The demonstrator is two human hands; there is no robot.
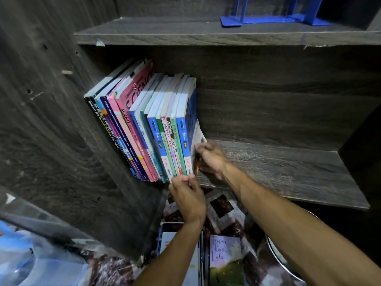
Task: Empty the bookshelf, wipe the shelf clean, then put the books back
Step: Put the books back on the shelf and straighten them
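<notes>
A row of several books (pixel 144 124) stands upright at the left end of the dark wooden shelf (pixel 278 168), leaning against the left wall. The rightmost is a blue book (pixel 192 112) with a curled cover. My right hand (pixel 210 159) grips the lower edge of that blue book from the right side. My left hand (pixel 188 199) is below the shelf's front edge, its fingertips pinching the bottom of the spines at the row's right end.
The shelf's right part is bare wood. A blue metal bookend (pixel 268 19) stands on the shelf above. On the floor below lie more books (pixel 225 263), a round metal-rimmed object (pixel 282 263) and plastic bags (pixel 41 261) at left.
</notes>
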